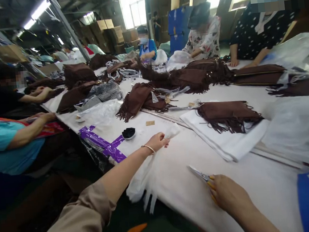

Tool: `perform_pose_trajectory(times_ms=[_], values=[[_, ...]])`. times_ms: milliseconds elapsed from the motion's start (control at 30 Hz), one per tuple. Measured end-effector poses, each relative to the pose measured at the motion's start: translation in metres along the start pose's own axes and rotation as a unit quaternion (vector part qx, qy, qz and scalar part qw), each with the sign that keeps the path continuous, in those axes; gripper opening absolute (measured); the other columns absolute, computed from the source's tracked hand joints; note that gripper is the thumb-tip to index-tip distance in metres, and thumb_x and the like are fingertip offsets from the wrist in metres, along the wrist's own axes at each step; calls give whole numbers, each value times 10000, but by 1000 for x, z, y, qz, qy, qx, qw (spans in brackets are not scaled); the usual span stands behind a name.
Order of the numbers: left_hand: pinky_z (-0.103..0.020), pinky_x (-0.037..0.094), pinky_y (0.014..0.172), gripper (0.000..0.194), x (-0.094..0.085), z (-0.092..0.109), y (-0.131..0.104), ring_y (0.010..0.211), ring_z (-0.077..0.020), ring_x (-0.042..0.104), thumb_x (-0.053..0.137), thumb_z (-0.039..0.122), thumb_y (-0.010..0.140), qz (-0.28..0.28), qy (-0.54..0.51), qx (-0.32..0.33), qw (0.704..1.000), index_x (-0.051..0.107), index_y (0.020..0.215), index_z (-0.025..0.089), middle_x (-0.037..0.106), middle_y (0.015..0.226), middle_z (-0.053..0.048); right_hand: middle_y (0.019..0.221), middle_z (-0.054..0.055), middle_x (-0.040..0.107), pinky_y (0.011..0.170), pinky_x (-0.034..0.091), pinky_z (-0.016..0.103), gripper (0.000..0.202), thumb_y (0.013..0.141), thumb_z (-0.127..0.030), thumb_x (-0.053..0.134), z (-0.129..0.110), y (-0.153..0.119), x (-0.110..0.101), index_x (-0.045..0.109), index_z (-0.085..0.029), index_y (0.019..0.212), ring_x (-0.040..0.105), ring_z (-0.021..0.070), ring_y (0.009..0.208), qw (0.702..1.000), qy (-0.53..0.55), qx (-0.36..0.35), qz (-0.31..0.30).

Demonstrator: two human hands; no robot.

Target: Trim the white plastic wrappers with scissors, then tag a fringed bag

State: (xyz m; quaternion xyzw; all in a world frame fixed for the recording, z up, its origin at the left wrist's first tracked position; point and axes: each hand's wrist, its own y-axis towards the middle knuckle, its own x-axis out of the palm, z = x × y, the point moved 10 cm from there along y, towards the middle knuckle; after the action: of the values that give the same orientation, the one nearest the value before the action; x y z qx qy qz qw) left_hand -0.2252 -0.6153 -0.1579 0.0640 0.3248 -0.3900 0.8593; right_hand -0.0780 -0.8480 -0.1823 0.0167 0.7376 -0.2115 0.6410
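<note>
Evidently the step in hand is one of handling thin plastic, with a cutting tool held ready beside it. The left hand (159, 141) has its fingers closed in a pinch around translucent plastic strips (146, 171); a short crumpled end pokes out toward 1 o'clock, and the long tails trail toward 7 o'clock, over the edge of the white worktable (178, 197). At 4 o'clock from that hand, the right hand (229, 192) is curled around the yellow-handled scissors (199, 173), their tips aimed toward 10 o'clock. The blades look close together and stand apart from the plastic; how the fingers sit in the loops is partly hidden.

Between 2 and 3 o'clock from the left hand, a brown fringed bag (229, 111) lies on folded white cloth (228, 143), with neither hand touching it. More brown fringed bags are heaped near 12 o'clock. A small cardboard tag (150, 123) lies at 11 o'clock, a small bowl with black contents (129, 133) near 10, and purple tape (102, 144) at 9.

As I judge it, a cut here would call for opening the blades, bringing them toward 10 o'clock, and keeping the strips taut, with the pinching fingertips well out of the bite.
</note>
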Motion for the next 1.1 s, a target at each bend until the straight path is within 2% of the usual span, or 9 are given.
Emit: perform_pose_trajectory(times_ms=[100,233,367,467,600,733,800,933,1100], values=[[-252,486,629,219,1,5,-39,652,-132,621,536,343,839,22,-133,23,991,494,906,139,654,803,-59,835,161,678,682,475,416,237,772,-297,530,2,-1,-11,644,-150,918,653,313,783,1000,11,11,-20],[-259,473,632,243,12,23,-75,666,-139,597,606,360,786,23,-251,63,966,511,863,150,632,788,-47,974,190,670,763,475,474,501,767,-510,555,-33,1,-57,575,-154,1119,631,341,921,979,190,25,72],[-265,463,713,212,18,51,-99,792,-165,600,588,308,793,17,-264,120,957,539,929,153,636,859,-50,1242,71,574,940,437,365,502,810,-534,522,-131,17,-69,506,-236,1215,531,221,1138,869,478,-122,42],[-280,452,744,281,6,59,-115,820,-179,585,569,295,796,54,-233,137,961,542,1028,140,622,894,-56,1214,50,590,1007,379,389,391,854,-484,492,-163,27,-76,583,-226,1134,521,214,1132,759,632,-129,88],[-293,451,733,383,-1,42,-131,802,-188,575,636,271,726,78,-253,108,958,534,1071,140,614,894,-50,1174,30,611,1047,323,392,286,856,-446,519,-189,21,-104,645,-247,1017,494,215,1164,750,625,-164,141],[-306,464,661,238,37,25,-137,653,-166,573,650,203,676,-43,-409,58,910,574,894,144,607,698,-16,940,39,669,933,413,376,275,879,-447,484,-209,12,-133,634,-235,969,580,209,1021,758,612,-181,137],[-342,477,705,258,57,32,-146,659,-174,594,665,235,690,-151,-512,64,844,587,914,134,611,677,-25,738,4,625,793,481,342,305,871,-478,480,-211,17,-137,614,-223,971,612,162,755,733,649,-169,109],[-385,499,689,451,87,39,-178,661,-187,609,747,308,653,-357,-575,24,736,590,1040,136,623,750,-51,590,-68,445,566,473,224,314,805,-502,576,-183,41,-143,596,-197,873,402,48,456,656,734,-128,121],[-390,515,704,426,105,26,-190,646,-141,546,755,307,667,-387,-616,-18,686,605,1020,122,560,715,-20,566,-81,405,505,453,181,273,758,-428,662,-131,70,-125,579,-173,807,373,25,430,587,795,-42,143]])
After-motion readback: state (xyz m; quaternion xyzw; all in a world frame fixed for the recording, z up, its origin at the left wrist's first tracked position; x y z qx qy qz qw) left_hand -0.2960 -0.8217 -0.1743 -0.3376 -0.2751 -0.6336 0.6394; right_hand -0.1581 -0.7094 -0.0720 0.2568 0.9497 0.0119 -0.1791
